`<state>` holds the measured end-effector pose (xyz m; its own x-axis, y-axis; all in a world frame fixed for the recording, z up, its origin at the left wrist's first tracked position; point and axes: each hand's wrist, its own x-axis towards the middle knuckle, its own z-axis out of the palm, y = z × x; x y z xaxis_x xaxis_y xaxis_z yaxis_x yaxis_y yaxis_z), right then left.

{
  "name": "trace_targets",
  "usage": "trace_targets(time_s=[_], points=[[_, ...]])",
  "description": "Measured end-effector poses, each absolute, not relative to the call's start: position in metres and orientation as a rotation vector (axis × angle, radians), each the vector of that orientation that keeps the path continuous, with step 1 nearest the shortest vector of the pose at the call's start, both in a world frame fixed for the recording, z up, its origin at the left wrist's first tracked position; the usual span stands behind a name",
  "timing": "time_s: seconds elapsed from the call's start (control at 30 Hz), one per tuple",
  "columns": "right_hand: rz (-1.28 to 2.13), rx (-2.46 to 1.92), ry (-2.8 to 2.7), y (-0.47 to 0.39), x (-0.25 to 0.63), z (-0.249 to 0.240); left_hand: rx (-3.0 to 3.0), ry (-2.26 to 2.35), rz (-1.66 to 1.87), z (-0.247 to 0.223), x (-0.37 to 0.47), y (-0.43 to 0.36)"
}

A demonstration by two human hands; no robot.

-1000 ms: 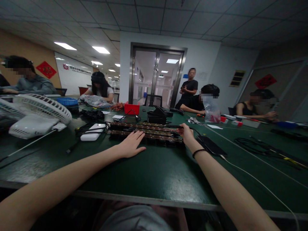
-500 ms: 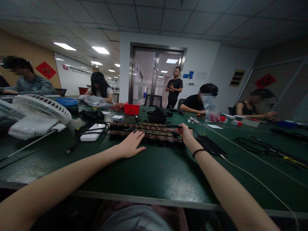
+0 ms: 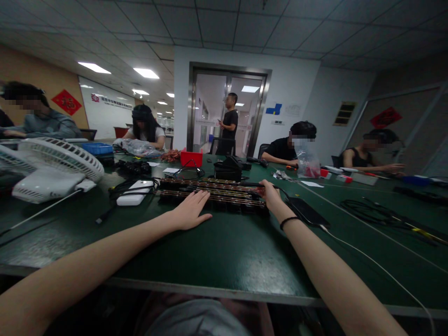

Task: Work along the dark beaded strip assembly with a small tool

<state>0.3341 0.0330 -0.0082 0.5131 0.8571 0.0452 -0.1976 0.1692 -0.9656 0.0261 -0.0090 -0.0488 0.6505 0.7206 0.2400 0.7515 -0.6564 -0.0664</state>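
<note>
ok so the thin rods (image 3: 231, 192) already lie in rows on the black holder (image 3: 241, 208) mid-table, left hand (image 3: 191, 211) spread against them, right hand (image 3: 272, 197) apparently pinching a black cable (image 3: 250, 184) by their right end, can't tell if any are loose.

Five people (image 3: 52, 122) (image 3: 147, 128) (image 3: 229, 123) (image 3: 280, 149) (image 3: 364, 156) show clearly, plus a dark sliver of what may be a sixth. One green-topped desk (image 3: 224, 252) carries one white rectangular power bank (image 3: 131, 198), one flat black phone (image 3: 308, 212), one open red plastic bin (image 3: 191, 158), two blue plastic trays (image 3: 98, 148) (image 3: 416, 180), two clear plastic bags (image 3: 142, 147) (image 3: 308, 161) and three white paper slips (image 3: 153, 164) (image 3: 171, 170) (image 3: 312, 184). The long thin coppery rods (image 3: 231, 196) form one cluster, too blurred to count. Two red diamond-shaped signs (image 3: 66, 102) (image 3: 385, 117) hang beyond.
</note>
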Motion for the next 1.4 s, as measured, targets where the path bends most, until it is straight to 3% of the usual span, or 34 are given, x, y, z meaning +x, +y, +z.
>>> trace_targets(time_s=[1.4], points=[[0.858,-1.118,-0.692,0.0346,0.3354,-0.0104,-2.741,-1.212,-0.286,-0.0472,0.0255,-0.0091]])
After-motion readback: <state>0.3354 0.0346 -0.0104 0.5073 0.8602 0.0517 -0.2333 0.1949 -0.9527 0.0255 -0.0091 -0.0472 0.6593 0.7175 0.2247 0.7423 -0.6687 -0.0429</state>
